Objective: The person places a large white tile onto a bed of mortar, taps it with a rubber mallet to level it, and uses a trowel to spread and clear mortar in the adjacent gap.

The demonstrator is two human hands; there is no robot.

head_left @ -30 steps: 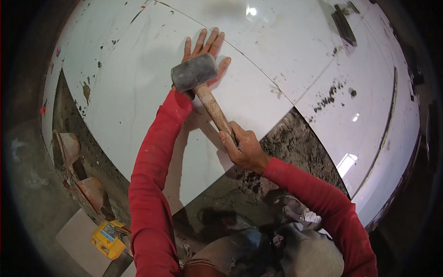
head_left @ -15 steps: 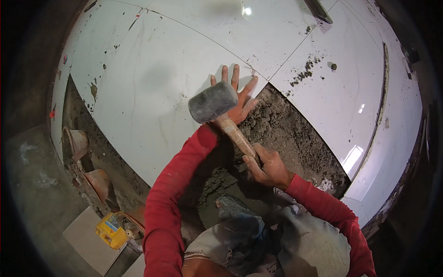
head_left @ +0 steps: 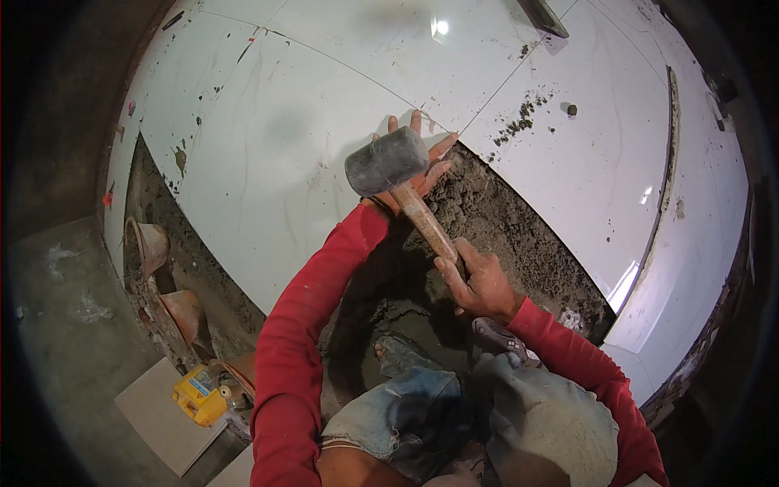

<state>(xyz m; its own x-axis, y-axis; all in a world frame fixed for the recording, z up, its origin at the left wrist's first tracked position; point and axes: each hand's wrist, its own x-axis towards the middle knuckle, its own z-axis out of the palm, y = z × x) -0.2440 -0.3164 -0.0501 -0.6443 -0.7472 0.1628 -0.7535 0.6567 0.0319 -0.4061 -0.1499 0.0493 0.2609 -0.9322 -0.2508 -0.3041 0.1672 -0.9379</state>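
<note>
Nearest the camera are the person's bent knees (head_left: 454, 406) in dusty grey trousers, with a sandalled foot (head_left: 495, 334) on the mortar bed (head_left: 503, 235). Low on the left, a yellow can (head_left: 197, 395) sits beside a loose beige tile (head_left: 162, 418), and two clay-coloured pots (head_left: 182, 312) lie in the trench along the tile edge.

The right hand (head_left: 479, 284), in a red sleeve, has its grip closed around the lower end of the mallet's (head_left: 406, 191) wooden handle. The handle slants up and to the left, and the grey rubber head (head_left: 386, 161) hangs over the left hand (head_left: 418, 166).

The left hand lies flat with fingers spread, its grip open, at the corner of the large white tile (head_left: 268, 162) where it meets the mortar bed. The mallet head hides most of the palm, so whether head and hand touch cannot be told.

Beyond, more glossy white tiles (head_left: 592, 146) cover the floor, speckled with mortar crumbs (head_left: 523, 118). A dark flat tool, possibly a trowel (head_left: 542, 16), lies at the top edge.
</note>
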